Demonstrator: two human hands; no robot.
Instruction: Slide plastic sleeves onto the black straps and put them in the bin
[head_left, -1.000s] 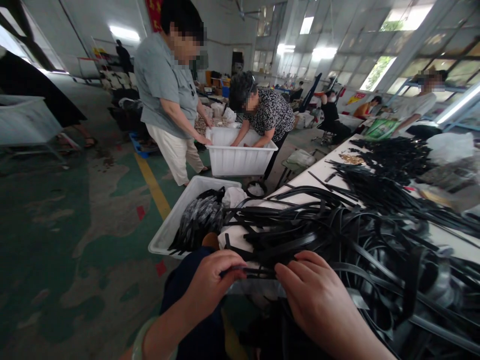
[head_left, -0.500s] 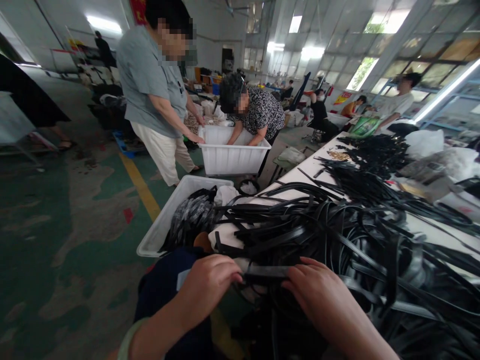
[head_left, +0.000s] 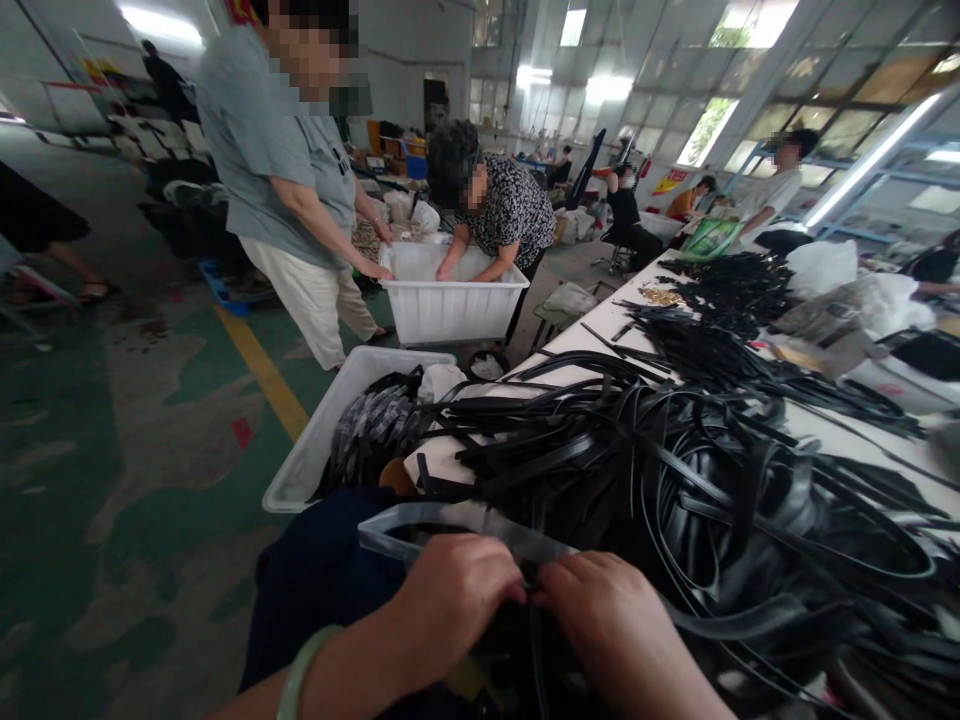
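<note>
My left hand [head_left: 461, 592] and my right hand [head_left: 604, 612] are close together in front of me, fingers closed in a pinch. Between them they grip a dark strap, mostly hidden by the fingers. A pale grey, shiny length of strap [head_left: 465, 518] loops up behind my knuckles and bends back at the left; it appears to be part of the same piece. On the left wrist sits a pale green bangle [head_left: 304, 672]. Just beyond the hands, a large tangled heap of black straps [head_left: 570, 440] covers the near end of the white table [head_left: 581, 345].
A white plastic tub [head_left: 289, 470] with black strips stands on the floor, left of the table. Behind it, two people lean over a larger white bin [head_left: 457, 310]. Small gold pieces [head_left: 661, 297] and more black strips lie farther along the table. Other people sit and stand beyond.
My hands have drawn closer together, the left moving right. The strap stretched between them is now bent, with a grey loop rising behind. The view has shifted slightly.
</note>
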